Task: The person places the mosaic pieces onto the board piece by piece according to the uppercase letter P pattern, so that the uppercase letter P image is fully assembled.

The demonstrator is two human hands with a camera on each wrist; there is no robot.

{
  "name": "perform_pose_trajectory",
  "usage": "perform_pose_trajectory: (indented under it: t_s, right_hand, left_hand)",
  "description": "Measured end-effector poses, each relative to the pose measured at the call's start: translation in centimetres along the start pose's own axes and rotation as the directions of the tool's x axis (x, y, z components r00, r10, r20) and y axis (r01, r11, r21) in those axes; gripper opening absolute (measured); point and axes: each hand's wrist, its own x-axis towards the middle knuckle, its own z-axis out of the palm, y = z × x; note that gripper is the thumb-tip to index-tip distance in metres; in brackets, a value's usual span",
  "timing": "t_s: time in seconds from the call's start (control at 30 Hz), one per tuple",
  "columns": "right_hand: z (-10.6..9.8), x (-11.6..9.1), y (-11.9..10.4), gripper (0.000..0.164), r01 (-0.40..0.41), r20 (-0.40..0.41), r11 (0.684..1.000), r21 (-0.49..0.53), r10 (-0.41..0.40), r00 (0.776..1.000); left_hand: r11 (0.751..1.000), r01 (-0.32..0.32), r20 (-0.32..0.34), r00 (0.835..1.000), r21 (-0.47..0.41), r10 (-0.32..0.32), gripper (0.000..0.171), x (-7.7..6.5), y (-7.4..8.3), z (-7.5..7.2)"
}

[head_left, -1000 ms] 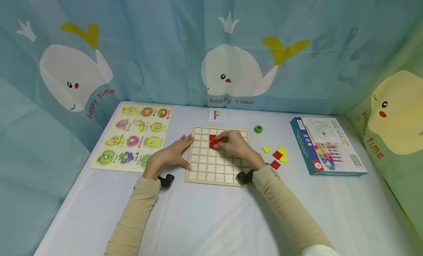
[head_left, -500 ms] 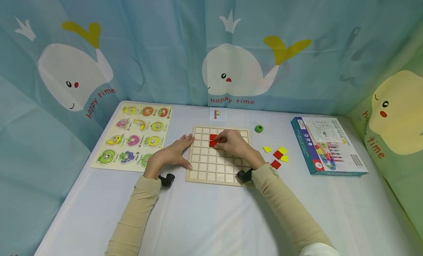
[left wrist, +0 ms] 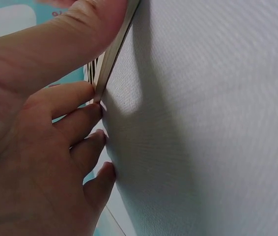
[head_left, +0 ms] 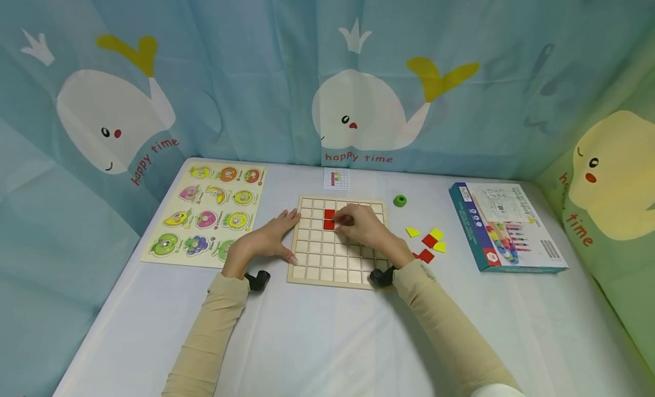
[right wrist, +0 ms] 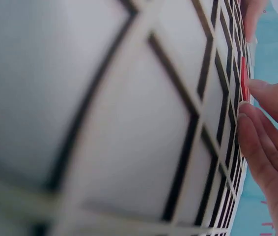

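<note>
A square wooden grid board (head_left: 327, 260) lies on the table. Two red square tiles, an upper red tile (head_left: 330, 214) and a lower red tile (head_left: 329, 224), lie one below the other in its cells. My right hand (head_left: 360, 223) is over the board, thumb and index fingertips right at the lower tile's right edge. In the right wrist view, those fingertips are close beside a red tile (right wrist: 244, 78), seen nearly edge-on. My left hand (head_left: 266, 236) spreads along the board's left edge, thumb at the lower corner; the left wrist view shows its fingertips against the board's side (left wrist: 104, 73).
Behind the board lies a small pattern card (head_left: 335, 179). Right of it are a green knob-like piece (head_left: 400, 201) and several loose pieces, including a yellow piece (head_left: 412, 232) and a red tile (head_left: 426, 256). A fruit puzzle board (head_left: 199, 209) is left, a box (head_left: 506, 226) far right.
My right hand has shifted slightly to the right, so its fingertips cover less of the lower red tile. My left hand stays at the board's edge.
</note>
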Motion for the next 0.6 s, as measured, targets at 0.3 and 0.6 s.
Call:
perform_pose_trajectory:
  t_s: [0.3, 0.6]
  right_hand:
    - [-0.9, -2.2, 0.6, 0.018, 0.017, -0.052, 1.0, -0.003, -0.017, 0.999]
    - [-1.9, -4.3, 1.4, 0.015, -0.008, -0.062, 0.999, -0.054, 0.004, 0.998]
  left_hand:
    - [1.0, 0.009, -0.001, 1.0, 0.004, -0.009, 0.113, 0.1, -0.1, 0.1]
    - [1.0, -0.003, -0.008, 1.0, 0.006, 0.003, 0.112, 0.1, -0.1, 0.2]
